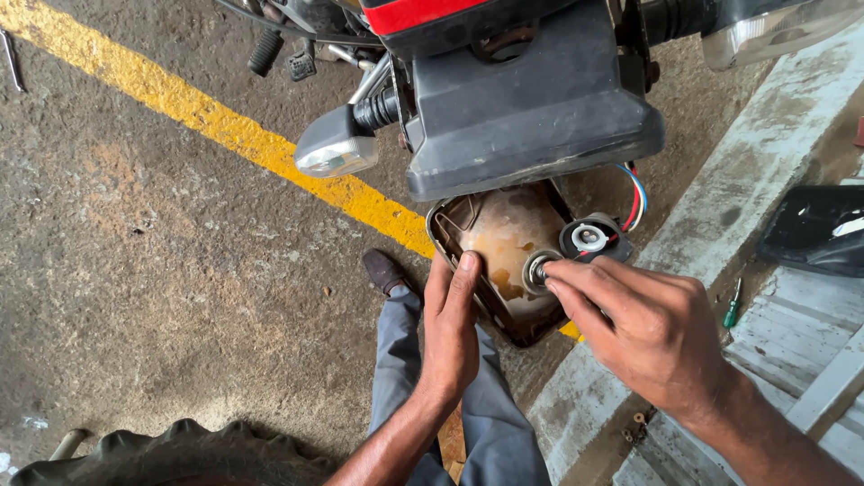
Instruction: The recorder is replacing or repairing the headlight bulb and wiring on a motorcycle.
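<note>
Below the dark rear fender (531,108) of the motorcycle we list the following.

Item one: a tail-lamp housing (504,236), shell-shaped, its inner reflector stained brown and rusty, hanging just under the fender's lower edge and tilted toward us.

Item two: our left hand (450,328), fingers straight and close together, laid flat against the housing's left rim with the fingertips (466,264) touching it; it grips nothing, only steadies.

Item three: our right hand (652,328), at the housing's right side, thumb and forefinger pinched on a small round bulb socket (538,270) seated in the reflector. Whether a bulb sits in that socket we cannot tell, as the fingers cover most of it.

Item four: a second socket (589,238), black with a white centre, just right of the housing's upper edge, with red, blue and white wires (634,193) running up from it behind the fender.

Item five: a turn indicator (335,148) with a clear lens, on a black stalk left of the fender.

Item six: a yellow painted line (207,117) on the concrete floor, passing behind the housing.

Item seven: a green-handled screwdriver (733,308), lying well to the right of the housing beside a raised concrete kerb (765,153).

Item eight: our grey trouser leg and brown shoe (385,270), below and left of the housing; a knobbed tyre (180,454) farther down-left.
</note>
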